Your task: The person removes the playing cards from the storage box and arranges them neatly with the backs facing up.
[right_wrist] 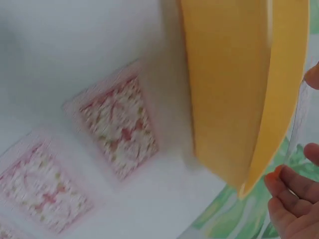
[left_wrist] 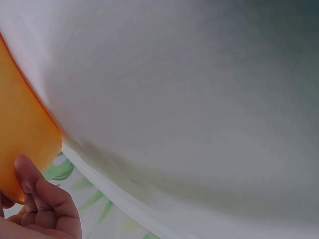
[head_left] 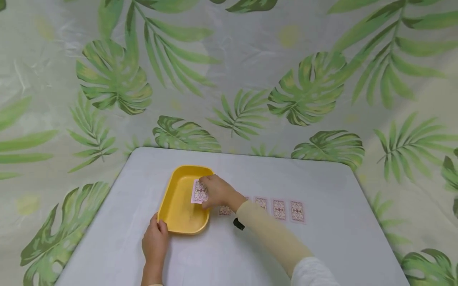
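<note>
A yellow tray (head_left: 184,214) stands on the white table, its near-left corner pinched by my left hand (head_left: 155,240). In the left wrist view the thumb and fingers of that hand (left_wrist: 47,204) press on the tray's side (left_wrist: 25,134). My right hand (head_left: 219,190) holds a patterned playing card (head_left: 198,192), back side showing, above the tray's right part. The right wrist view shows this card nearly edge-on (right_wrist: 299,117) between thumb and fingers, beyond the tray's wall (right_wrist: 227,94). Beside the tray lies another card (right_wrist: 119,127), face down.
Several face-down cards run in a row to the right of the tray, ending with a card (head_left: 297,211) at the far right; my right forearm (head_left: 272,234) covers part of the row. A leaf-patterned sheet (head_left: 243,71) hangs behind the table (head_left: 322,178).
</note>
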`<action>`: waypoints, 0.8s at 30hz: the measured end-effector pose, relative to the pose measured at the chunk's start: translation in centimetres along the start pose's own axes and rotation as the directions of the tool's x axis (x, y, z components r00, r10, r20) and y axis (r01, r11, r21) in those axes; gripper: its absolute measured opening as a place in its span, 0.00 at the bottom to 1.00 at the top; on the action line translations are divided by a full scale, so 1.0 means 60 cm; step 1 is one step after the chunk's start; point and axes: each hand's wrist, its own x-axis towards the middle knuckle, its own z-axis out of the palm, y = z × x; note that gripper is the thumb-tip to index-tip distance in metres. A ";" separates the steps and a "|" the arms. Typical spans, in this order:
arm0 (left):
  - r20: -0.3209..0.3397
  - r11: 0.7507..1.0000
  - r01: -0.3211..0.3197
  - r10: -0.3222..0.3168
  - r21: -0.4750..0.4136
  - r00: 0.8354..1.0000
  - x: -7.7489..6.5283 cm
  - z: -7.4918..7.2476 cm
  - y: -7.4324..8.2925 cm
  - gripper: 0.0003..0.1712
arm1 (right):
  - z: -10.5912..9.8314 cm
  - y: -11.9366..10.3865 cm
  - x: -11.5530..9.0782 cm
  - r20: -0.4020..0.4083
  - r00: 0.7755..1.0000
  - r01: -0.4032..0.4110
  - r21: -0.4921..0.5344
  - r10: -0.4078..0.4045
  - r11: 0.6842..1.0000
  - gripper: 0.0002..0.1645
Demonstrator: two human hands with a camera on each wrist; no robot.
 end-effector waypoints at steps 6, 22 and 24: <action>0.002 1.000 -0.002 0.002 0.003 1.000 -0.003 -0.001 0.001 0.21 | -0.031 0.066 -0.058 -0.061 0.998 0.006 -0.001 -0.007 1.000 0.48; 0.074 0.998 0.050 -0.051 0.024 0.996 -0.002 -0.014 0.014 0.23 | -0.077 0.286 -0.277 -0.092 0.983 -0.157 0.048 0.160 0.987 0.40; 0.075 0.999 0.048 -0.049 0.024 0.996 -0.004 -0.012 0.015 0.23 | -0.081 0.300 -0.298 -0.091 0.981 -0.171 0.035 0.174 0.985 0.40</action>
